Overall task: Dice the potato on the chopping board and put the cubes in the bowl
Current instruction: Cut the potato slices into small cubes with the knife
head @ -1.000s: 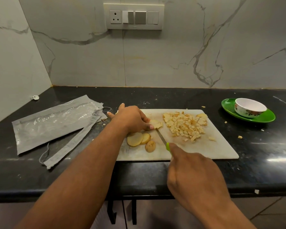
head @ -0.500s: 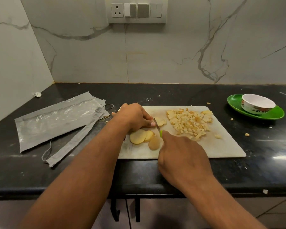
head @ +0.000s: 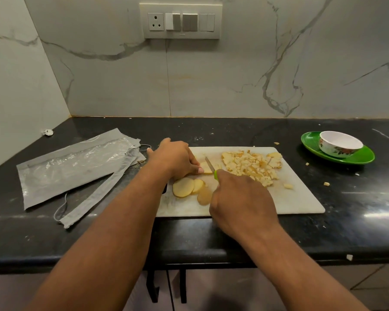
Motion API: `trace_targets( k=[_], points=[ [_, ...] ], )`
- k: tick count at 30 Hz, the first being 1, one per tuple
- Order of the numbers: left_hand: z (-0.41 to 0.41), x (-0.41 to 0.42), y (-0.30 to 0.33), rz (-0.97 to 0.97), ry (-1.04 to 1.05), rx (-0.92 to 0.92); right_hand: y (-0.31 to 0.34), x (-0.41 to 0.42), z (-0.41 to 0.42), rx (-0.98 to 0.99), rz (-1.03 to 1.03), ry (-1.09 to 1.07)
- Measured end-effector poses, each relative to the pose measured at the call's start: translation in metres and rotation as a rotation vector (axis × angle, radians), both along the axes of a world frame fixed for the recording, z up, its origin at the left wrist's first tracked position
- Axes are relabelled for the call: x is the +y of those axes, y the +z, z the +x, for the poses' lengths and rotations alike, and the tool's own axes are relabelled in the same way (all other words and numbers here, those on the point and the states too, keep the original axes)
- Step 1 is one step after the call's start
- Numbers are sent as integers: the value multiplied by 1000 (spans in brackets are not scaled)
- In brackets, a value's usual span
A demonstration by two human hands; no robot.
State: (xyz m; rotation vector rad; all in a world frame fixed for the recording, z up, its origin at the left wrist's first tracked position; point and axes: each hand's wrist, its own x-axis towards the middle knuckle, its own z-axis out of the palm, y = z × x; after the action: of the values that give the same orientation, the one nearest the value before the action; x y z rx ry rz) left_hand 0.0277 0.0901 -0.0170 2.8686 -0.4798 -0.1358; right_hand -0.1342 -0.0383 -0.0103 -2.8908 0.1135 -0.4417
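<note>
A white chopping board (head: 296, 198) lies on the black counter. On its far right part sits a heap of potato cubes (head: 252, 166). Three round potato slices (head: 184, 187) lie at its left front. My left hand (head: 175, 159) presses a potato slice (head: 206, 168) flat on the board with its fingertips. My right hand (head: 240, 200) grips a green-handled knife (head: 210, 164), whose blade rests across that slice. An empty white floral bowl (head: 339, 144) stands on a green plate (head: 364, 157) at the far right.
Grey plastic packaging (head: 72, 167) with a loose strip lies left of the board. Stray potato bits (head: 326, 183) dot the counter between board and plate. A switch panel (head: 181, 21) is on the marble wall. The counter's front edge is close below the board.
My right hand has slid forward and left along the board, bringing the knife blade onto the slice my left hand holds down. The left hand has stayed in place.
</note>
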Motion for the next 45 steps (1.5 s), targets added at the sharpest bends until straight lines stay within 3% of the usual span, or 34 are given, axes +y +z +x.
trace_targets(
  k=[11, 26, 45],
  points=[
    [12, 5, -8, -204, 9, 140, -14, 2, -17, -16, 12, 71],
    [10, 5, -12, -274, 41, 107, 4, 9, 8, 28, 1, 22],
    [17, 10, -12, -141, -29, 115, 3, -3, -41, -19, 54, 38]
  ],
)
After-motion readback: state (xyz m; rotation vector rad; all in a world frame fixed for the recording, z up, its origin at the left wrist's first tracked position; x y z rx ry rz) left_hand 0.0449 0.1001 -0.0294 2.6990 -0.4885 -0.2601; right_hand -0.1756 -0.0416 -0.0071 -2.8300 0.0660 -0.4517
